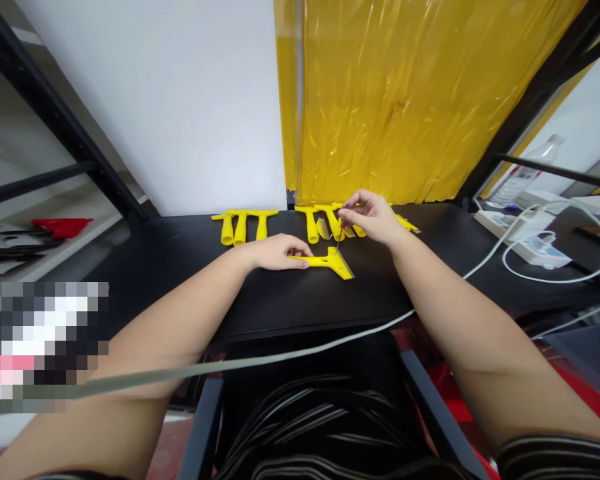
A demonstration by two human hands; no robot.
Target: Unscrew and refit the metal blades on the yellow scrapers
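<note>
My left hand is closed around the handle of a yellow scraper, which lies on the black table with its wide blade end pointing right. Above that end, my right hand pinches a thin screwdriver held upright, its tip down at the scraper's head. Behind my hands, several more yellow scrapers or handles stand in a row, one of them a yellow handle partly beside my right hand. Farther left is another group of yellow handles.
A white cable stretches across in front of the table edge. On the right are a power strip with plugged cords and a plastic bottle. A white panel and yellow plastic sheeting rise behind the table.
</note>
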